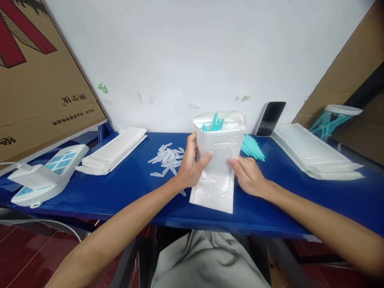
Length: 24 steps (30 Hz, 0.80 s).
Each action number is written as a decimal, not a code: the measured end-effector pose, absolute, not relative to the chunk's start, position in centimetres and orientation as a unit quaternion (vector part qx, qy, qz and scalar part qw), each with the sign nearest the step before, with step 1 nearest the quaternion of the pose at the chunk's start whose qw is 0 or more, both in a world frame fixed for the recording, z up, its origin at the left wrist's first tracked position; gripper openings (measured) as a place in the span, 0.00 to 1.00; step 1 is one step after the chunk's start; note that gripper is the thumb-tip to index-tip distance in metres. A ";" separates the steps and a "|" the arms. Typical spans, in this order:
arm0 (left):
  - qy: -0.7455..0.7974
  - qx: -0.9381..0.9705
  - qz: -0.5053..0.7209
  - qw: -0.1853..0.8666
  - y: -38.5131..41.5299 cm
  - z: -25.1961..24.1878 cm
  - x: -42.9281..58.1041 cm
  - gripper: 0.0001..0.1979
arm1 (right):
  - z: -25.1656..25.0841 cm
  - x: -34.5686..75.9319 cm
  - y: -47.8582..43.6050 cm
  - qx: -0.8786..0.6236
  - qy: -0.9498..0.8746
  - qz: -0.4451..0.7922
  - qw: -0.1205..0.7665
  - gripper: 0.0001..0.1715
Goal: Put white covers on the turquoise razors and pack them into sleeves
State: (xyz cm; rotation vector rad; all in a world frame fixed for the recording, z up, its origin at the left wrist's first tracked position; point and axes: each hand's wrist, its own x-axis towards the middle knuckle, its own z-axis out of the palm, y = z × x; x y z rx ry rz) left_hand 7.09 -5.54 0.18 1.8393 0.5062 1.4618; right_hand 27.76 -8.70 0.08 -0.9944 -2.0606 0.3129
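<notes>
Both hands hold one white plastic pouch [220,160] upright over the blue table [120,188]. My left hand [189,165] grips its left edge, thumb across the front. My right hand [247,173] pinches the right edge. Teal plastic sticks [213,123] poke out of the pouch's open top. The pouch's lower end rests on the table. A heap of small clear plastic caps [168,158] lies just left of my left hand. More teal sticks [253,147] lie on the table behind my right hand.
Stacks of white pouches lie at the left [115,151] and right [315,152]. A white power strip [48,174] sits at the far left. A phone [270,118] leans on the wall. A clear container of teal sticks [331,120] stands far right. Cardboard [39,76] flanks both sides.
</notes>
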 end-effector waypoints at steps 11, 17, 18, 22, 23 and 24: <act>0.263 0.753 0.513 0.317 -5.9 0.4 6.9 0.16 | 1.4 28.7 -9.0 -0.457 -0.723 -0.034 0.517 0.34; 0.272 0.768 0.516 0.264 -6.0 0.4 6.9 0.16 | 1.6 28.7 -9.2 -0.461 -0.719 -0.057 0.516 0.33; 0.269 0.769 0.519 0.260 -6.0 0.3 6.9 0.15 | 1.6 28.8 -9.1 -0.454 -0.721 -0.059 0.520 0.32; 0.253 0.769 0.531 0.252 -5.9 0.2 6.9 0.12 | 1.5 28.9 -8.9 -0.429 -0.735 -0.060 0.522 0.31; 0.249 0.770 0.532 0.249 -5.9 0.1 6.9 0.12 | 1.5 28.9 -8.8 -0.415 -0.740 -0.060 0.525 0.31; 0.245 0.772 0.532 0.245 -5.8 0.1 6.9 0.12 | 1.5 28.9 -8.7 -0.401 -0.746 -0.058 0.528 0.31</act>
